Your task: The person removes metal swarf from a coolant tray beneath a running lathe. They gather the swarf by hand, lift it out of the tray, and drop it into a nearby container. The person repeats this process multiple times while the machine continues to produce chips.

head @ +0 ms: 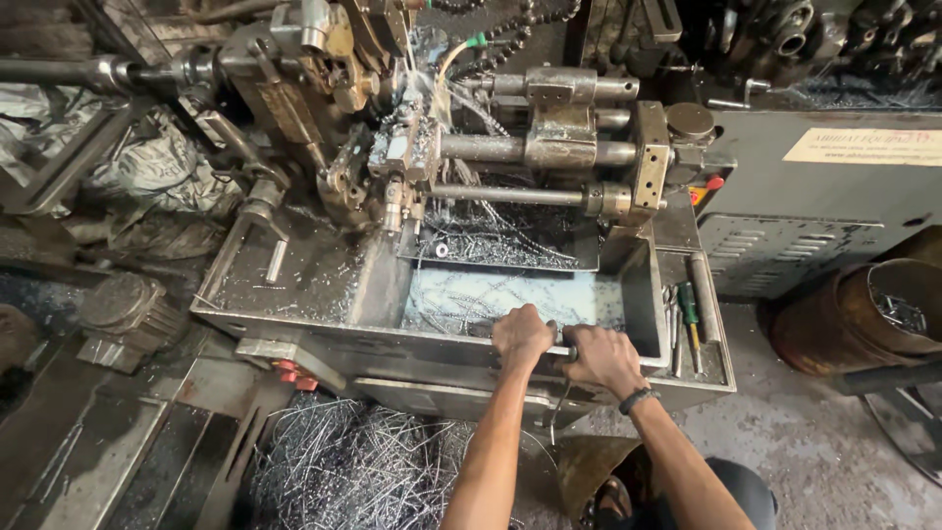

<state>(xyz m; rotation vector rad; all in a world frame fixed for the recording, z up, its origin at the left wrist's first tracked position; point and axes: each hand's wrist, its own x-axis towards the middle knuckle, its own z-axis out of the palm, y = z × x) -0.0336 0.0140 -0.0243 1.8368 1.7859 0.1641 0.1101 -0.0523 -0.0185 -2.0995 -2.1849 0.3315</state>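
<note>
Left hand (522, 337) and right hand (601, 357), side by side, each in a closed grip on a metal bar (563, 351) that lies along the front rim of the lathe tray (294, 329). Behind the bar, the tray holds pale coolant (510, 296) strewn with swarf. Right of the hands, a green-handled screwdriver (690, 306) rests on the tray's side ledge. Below the tray, a heap of metal shavings (363, 466) covers the floor. Far right of the tray stands a rusty drum (863, 319).
</note>
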